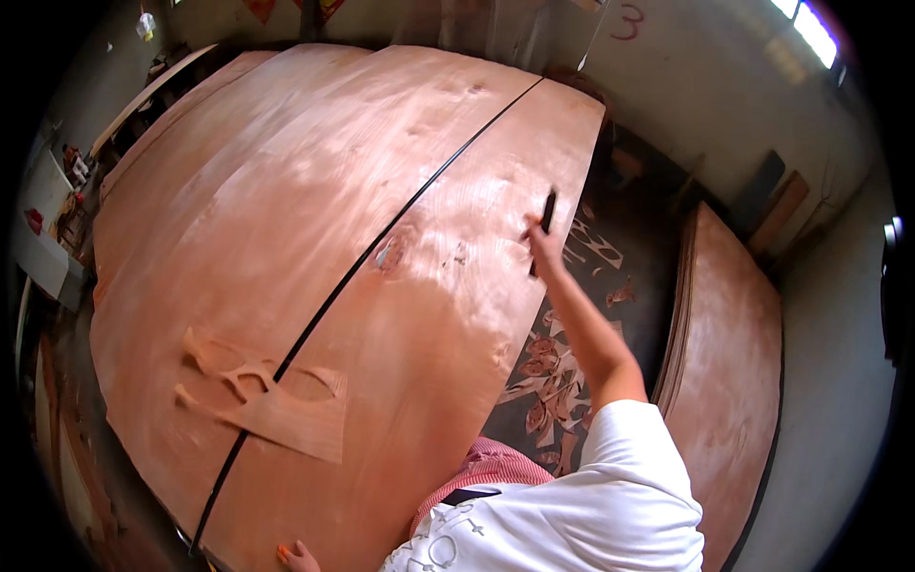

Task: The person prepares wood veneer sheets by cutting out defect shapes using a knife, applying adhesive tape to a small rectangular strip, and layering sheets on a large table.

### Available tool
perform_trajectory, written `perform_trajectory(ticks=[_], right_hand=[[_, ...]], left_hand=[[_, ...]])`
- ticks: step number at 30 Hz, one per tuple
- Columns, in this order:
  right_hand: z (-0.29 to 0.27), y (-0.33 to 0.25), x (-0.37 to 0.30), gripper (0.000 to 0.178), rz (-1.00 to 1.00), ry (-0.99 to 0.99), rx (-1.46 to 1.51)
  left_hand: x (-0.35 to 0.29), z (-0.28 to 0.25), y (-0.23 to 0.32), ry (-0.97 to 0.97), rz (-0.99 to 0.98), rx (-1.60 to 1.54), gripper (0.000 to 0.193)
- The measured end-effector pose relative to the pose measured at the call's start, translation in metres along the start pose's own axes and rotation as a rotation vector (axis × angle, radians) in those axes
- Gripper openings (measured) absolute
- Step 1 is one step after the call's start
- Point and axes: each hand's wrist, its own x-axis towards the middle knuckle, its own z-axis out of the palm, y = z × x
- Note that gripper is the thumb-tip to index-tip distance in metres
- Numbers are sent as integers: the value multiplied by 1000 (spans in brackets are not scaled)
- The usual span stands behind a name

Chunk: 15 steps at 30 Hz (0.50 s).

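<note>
A large sheet of reddish-tan wood veneer [410, 324] lies in front of me on a broad stack. Near its right edge, my right hand [543, 246] is closed round a slim black tool [549, 208]; its exact kind is too blurred to tell. At the lower edge of the view, my left hand [300, 558] rests by the near part of the sheet with fingers apart, one tip orange; the rest of it is cut off. A knot hole [389, 254] shows in the sheet, left of my right hand. A cut veneer scrap [295, 424] with holes lies at the near left.
A black strap or strip [381, 234] runs diagonally across the sheet, under the scrap. Many veneer offcuts [553, 381] litter the dark floor to the right. Another veneer stack [729, 381] stands along the right wall. Boards [782, 210] lean in the far right corner.
</note>
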Motion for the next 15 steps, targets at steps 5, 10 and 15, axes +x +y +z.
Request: perform_trajectory(ticks=[5,10,15], right_hand=[[-50,-126,150,18,-341,172,116],[-71,-234,244,15,-471,259,234],[-94,-308,329,12,-638,348,451]], left_hand=[[4,-44,64,-274,-10,165,64],[18,-76,112,-442,-203,170,66],[32,-72,132,-507,-258,130,66]])
